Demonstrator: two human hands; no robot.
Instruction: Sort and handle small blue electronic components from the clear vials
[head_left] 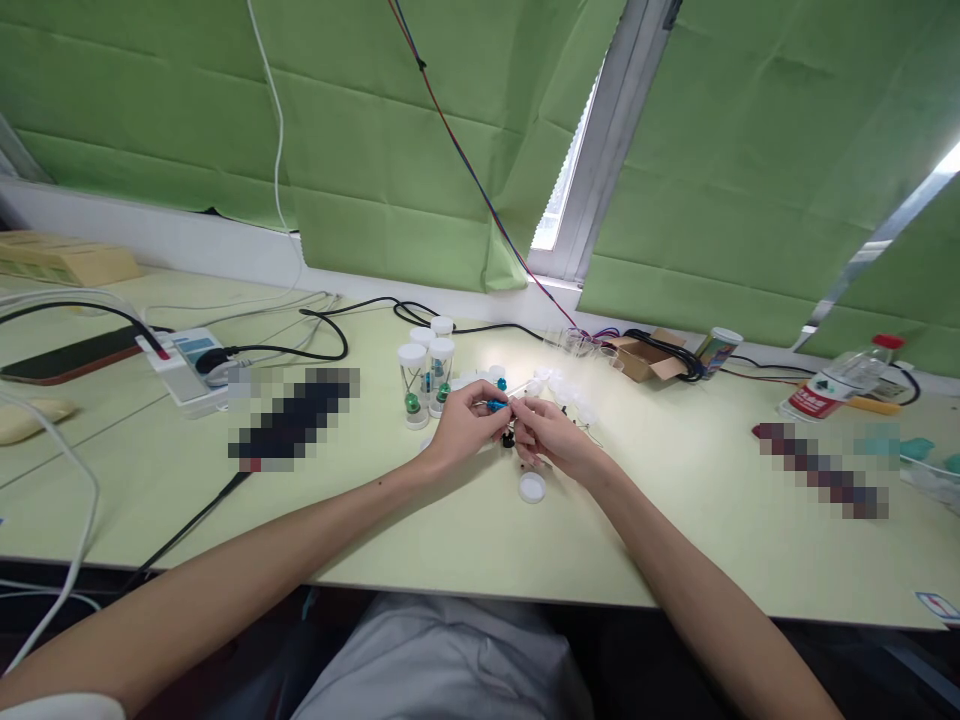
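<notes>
Over the middle of the table, my left hand (469, 425) pinches a small shiny blue piece (496, 405) between thumb and fingers. My right hand (559, 435) meets it from the right, fingers closed at the piece's end; whatever is in them is too small to make out. Just under the hands sits a small black part (508, 439). A round white cap (532, 488) lies nearer the front. To the left stand several clear tubes with white caps, among them a front tube (412, 385) with a shiny green ball inside. Behind the hands is another blue ball (502, 384).
Clear plastic pieces (559, 390) are scattered behind my right hand. An open cardboard box (649, 355), black cables and a can (718, 352) stand along the back. A red-capped bottle (840, 380) is at right; a power strip (184, 370) and cables lie at left.
</notes>
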